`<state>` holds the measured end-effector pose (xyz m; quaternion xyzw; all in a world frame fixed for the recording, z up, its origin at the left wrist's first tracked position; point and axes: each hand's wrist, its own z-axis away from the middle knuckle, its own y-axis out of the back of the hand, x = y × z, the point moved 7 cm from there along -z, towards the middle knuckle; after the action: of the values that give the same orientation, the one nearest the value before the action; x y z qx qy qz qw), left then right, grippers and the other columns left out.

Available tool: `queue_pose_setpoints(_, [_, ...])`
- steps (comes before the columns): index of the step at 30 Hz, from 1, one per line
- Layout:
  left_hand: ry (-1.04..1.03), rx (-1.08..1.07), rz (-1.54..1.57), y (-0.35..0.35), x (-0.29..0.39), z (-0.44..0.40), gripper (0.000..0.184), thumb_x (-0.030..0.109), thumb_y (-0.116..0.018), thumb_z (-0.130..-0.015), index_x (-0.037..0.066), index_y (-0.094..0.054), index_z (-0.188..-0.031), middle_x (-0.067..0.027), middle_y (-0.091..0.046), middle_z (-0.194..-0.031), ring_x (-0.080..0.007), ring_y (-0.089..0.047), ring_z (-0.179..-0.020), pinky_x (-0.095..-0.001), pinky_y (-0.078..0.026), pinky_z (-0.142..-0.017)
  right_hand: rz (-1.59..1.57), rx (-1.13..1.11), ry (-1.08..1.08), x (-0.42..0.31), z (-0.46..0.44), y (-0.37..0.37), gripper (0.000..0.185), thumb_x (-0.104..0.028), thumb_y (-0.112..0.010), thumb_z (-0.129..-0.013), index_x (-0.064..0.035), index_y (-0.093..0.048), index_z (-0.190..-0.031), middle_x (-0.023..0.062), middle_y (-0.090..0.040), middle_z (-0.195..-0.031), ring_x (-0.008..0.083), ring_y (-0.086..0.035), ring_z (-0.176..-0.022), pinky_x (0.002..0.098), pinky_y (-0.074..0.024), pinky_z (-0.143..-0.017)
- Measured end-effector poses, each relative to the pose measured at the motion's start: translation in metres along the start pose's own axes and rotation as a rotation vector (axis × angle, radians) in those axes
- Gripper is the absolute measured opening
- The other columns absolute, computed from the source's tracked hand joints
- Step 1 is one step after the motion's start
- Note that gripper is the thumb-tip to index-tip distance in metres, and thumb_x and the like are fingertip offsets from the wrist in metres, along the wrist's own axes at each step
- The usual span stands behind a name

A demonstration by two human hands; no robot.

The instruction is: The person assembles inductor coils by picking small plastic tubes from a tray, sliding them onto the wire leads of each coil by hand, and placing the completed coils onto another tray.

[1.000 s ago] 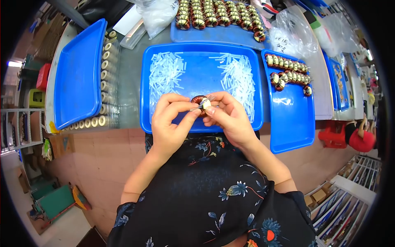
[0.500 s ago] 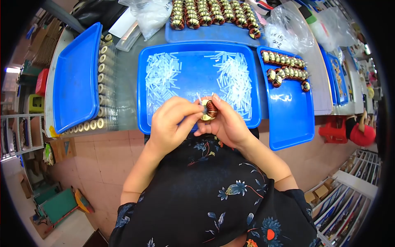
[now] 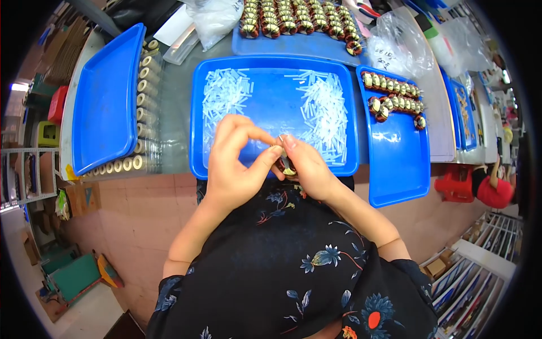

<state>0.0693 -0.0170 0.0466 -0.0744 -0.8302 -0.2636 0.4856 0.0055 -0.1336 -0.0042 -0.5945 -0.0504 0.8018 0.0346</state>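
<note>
Over the front edge of a blue tray (image 3: 271,63), a toroidal coil (image 3: 287,166) of copper wire on a pale yellow core is held between both hands. My right hand (image 3: 311,169) grips it, thumb on top and fingers underneath. The thumb and forefinger of my left hand (image 3: 234,161) close at the coil's upper left side, by its wire leads; the fingers hide the exact contact. Short clear tubes lie in that tray in two piles, a left pile (image 3: 224,93) and a right pile (image 3: 324,118).
Rows of finished coils (image 3: 392,85) sit in a narrow blue tray (image 3: 398,169) at right. More coils (image 3: 299,20) stand at the back. At left, another blue tray (image 3: 107,101) rests beside pale rings (image 3: 140,99). Plastic bags (image 3: 395,45) lie behind. A person in red (image 3: 494,191) is far right.
The coil has turned and tilted in my right hand. My left hand's fingers have lifted and spread more, with thumb and forefinger still at the coil. The whole view has shifted slightly.
</note>
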Motion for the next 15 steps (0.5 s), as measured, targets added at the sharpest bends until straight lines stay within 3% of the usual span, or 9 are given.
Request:
queue_pose_setpoints(1, [0.044, -0.039, 0.127, -0.004, -0.011, -0.002, 0.018, 0.003, -0.073, -0.080, 0.004, -0.065, -0.096, -0.0101, -0.058, -0.101, -0.0237, -0.059, -0.092, -0.0367, -0.047, -0.086, 0.060, -0.013, 0.015, -0.003, 0.003, -0.001, 0.045, -0.040, -0.033, -0.106, -0.0045, -0.054, -0.086, 0.0023, -0.052, -0.070, 0.0115, -0.045, -0.062, 0.0295, -0.0385, -0.060])
queue_pose_setpoints(4, [0.541, -0.251, 0.836, -0.029, -0.032, 0.011, 0.019, 0.001, -0.069, -0.087, 0.000, -0.061, -0.104, -0.0090, -0.060, -0.104, -0.0179, -0.059, -0.097, -0.0329, -0.049, -0.088, 0.148, -0.048, 0.044, -0.009, 0.009, -0.001, 0.046, -0.038, -0.032, -0.106, -0.0026, -0.053, -0.087, 0.0028, -0.052, -0.070, 0.0122, -0.046, -0.063, 0.0306, -0.0405, -0.061])
queue_pose_setpoints(5, [0.412, -0.270, 0.794, -0.031, -0.031, 0.010, 0.015, 0.000, -0.063, -0.092, -0.004, -0.058, -0.106, -0.0088, -0.060, -0.104, -0.0132, -0.059, -0.097, -0.0305, -0.051, -0.088, 0.161, -0.057, 0.052, -0.010, 0.009, -0.001, 0.047, -0.038, -0.031, -0.106, -0.0020, -0.053, -0.087, 0.0029, -0.052, -0.070, 0.0123, -0.046, -0.062, 0.0306, -0.0408, -0.061])
queue_pose_setpoints(8, [0.413, -0.313, 0.782, -0.031, -0.037, 0.013, 0.014, 0.000, -0.063, -0.092, -0.004, -0.059, -0.105, -0.0089, -0.060, -0.103, -0.0147, -0.059, -0.097, -0.0309, -0.051, -0.087, 0.160, -0.089, 0.106, 0.000, 0.008, -0.004, 0.052, -0.046, -0.029, -0.106, -0.0033, -0.055, -0.090, 0.0026, -0.053, -0.070, 0.0124, -0.046, -0.061, 0.0293, -0.0401, -0.059])
queue_pose_setpoints(11, [0.560, -0.355, 0.849, -0.034, -0.043, 0.014, 0.014, 0.001, -0.063, -0.092, -0.002, -0.059, -0.105, -0.0088, -0.058, -0.106, -0.0160, -0.059, -0.097, -0.0280, -0.050, -0.082, -0.289, -0.218, -0.129, 0.024, 0.005, -0.009, 0.060, -0.055, -0.024, -0.105, -0.0051, -0.056, -0.095, 0.0036, -0.054, -0.071, 0.0126, -0.047, -0.059, 0.0281, -0.0402, -0.058])
queue_pose_setpoints(13, [0.430, -0.166, 0.644, -0.025, -0.041, 0.009, 0.014, 0.002, -0.061, -0.093, -0.002, -0.059, -0.106, -0.0085, -0.057, -0.107, -0.0158, -0.057, -0.100, -0.0287, -0.049, -0.086, -0.473, -0.149, -0.047, 0.013, 0.000, -0.013, 0.064, -0.059, -0.022, -0.104, -0.0059, -0.057, -0.100, 0.0045, -0.056, -0.073, 0.0126, -0.047, -0.059, 0.0274, -0.0405, -0.057])
queue_pose_setpoints(15, [0.149, 0.011, 0.288, -0.007, -0.028, -0.001, 0.028, 0.009, -0.071, -0.088, -0.001, -0.058, -0.111, -0.0099, -0.055, -0.108, -0.0180, -0.056, -0.101, -0.0293, -0.048, -0.086, -0.587, -0.114, -0.009, 0.005, -0.003, -0.008, 0.067, -0.061, -0.021, -0.103, -0.0053, -0.058, -0.113, 0.0066, -0.058, -0.080, 0.0139, -0.050, -0.062, 0.0280, -0.0433, -0.060])
